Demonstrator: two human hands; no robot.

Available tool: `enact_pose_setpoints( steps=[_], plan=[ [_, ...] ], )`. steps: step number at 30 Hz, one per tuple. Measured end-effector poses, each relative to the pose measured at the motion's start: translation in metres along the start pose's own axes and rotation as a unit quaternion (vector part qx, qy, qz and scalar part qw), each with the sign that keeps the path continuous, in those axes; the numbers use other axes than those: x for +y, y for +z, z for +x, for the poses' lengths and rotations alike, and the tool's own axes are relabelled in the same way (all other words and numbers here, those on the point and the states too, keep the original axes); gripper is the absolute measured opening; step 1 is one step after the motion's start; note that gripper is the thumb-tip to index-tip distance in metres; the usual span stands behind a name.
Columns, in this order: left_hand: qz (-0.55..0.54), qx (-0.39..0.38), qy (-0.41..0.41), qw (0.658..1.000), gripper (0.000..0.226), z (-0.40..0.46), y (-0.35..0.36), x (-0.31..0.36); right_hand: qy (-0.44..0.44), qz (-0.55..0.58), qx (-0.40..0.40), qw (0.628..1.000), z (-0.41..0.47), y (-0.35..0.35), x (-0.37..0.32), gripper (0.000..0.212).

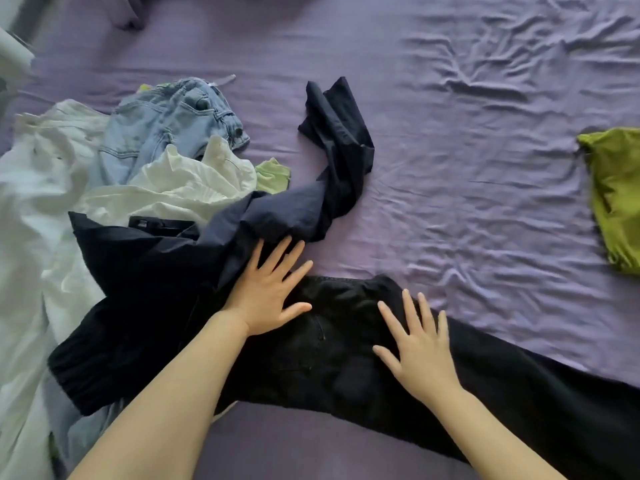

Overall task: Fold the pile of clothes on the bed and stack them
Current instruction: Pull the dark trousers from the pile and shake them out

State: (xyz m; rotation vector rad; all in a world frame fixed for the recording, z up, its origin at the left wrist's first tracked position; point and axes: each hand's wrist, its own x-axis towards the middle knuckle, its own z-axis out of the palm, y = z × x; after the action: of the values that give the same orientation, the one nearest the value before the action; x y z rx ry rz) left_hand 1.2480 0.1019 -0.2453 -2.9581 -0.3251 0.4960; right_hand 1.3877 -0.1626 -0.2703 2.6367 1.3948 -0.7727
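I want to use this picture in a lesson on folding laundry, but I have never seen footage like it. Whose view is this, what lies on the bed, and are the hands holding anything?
One camera, worn on a person's head, looks down at their own bare hands. The left hand and right hand lie flat with spread fingers on black trousers, pressing, not gripping. On the purple sheet to the left is an unfolded pile: a navy garment, white clothes and light blue jeans. A green garment lies apart at the right edge.
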Motion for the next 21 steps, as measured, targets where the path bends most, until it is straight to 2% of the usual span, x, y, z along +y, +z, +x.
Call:
enact_pose_setpoints(
  steps=[4,11,15,19,21],
  plan=[
    [-0.034,-0.061,-0.004,0.998,0.083,0.014,0.030,-0.004,0.007,-0.046,-0.055,0.997,0.024,0.016,0.011,0.079],
    [0.000,-0.091,-0.050,0.995,0.077,0.021,0.022,0.015,-0.028,-0.031,-0.050,0.998,0.015,0.006,0.027,0.077],
    [-0.034,-0.075,-0.078,0.994,0.065,0.020,-0.007,0.077,0.003,0.030,-0.045,0.999,-0.021,0.002,0.067,0.067],
    [-0.172,-0.078,-0.033,0.981,0.058,0.036,-0.031,0.171,0.097,0.057,-0.053,0.992,-0.060,-0.001,0.136,0.056],
    [-0.206,-0.071,-0.010,0.976,0.054,0.050,-0.043,0.215,0.136,0.057,-0.060,0.987,-0.077,-0.003,0.172,0.053]
  ],
)
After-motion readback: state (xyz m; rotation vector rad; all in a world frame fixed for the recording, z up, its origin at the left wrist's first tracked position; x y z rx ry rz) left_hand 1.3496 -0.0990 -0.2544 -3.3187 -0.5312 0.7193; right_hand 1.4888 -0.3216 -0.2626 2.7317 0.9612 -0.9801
